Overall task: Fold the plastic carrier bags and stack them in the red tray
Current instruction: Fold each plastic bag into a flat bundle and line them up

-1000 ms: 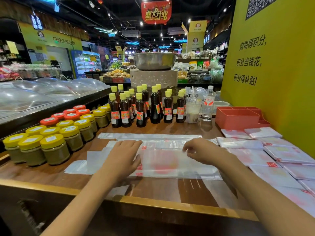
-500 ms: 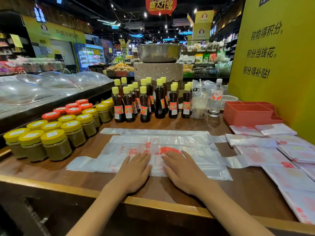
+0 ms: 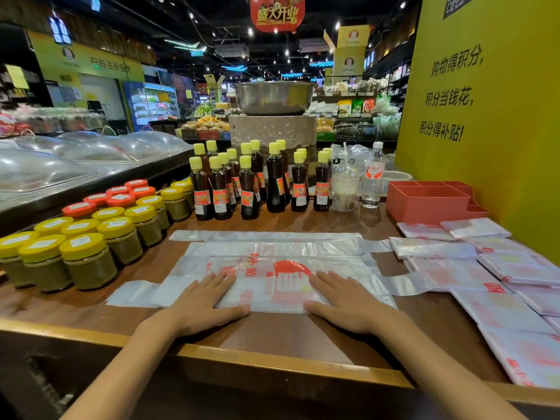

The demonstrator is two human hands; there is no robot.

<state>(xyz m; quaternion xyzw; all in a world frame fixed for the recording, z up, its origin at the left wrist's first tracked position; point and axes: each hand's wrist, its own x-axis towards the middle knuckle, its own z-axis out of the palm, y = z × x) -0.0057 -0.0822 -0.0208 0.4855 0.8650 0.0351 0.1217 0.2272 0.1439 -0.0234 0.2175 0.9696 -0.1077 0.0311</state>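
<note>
At far left, squat glass jars (image 3: 88, 262) with yellow and red screw lids are standing in rows on the brown wooden surface (image 3: 291, 334). Behind them, dark sauce bottles (image 3: 248, 189) with yellow caps are forming a cluster. The left hand (image 3: 206, 301) is lying flat, fingers straight and released, pressing on the left part of a thin, translucent plastic carrier bag (image 3: 281, 280) printed in red; the bag is lying spread near the front edge, over other sheets of the same film, whose number is hard to judge. The right hand (image 3: 345, 301) is pressing likewise on the bag's right part, fingers straight, gripping nothing. Beyond, a clear plastic cup (image 3: 344, 192) and a water bottle (image 3: 372, 180) are standing side by side. At right, folded rectangular bags (image 3: 515, 265) are lying overlapped in rows, and the red tray (image 3: 427, 201), box-shaped with compartments, is sitting behind them against the yellow wall (image 3: 500, 116).
</note>
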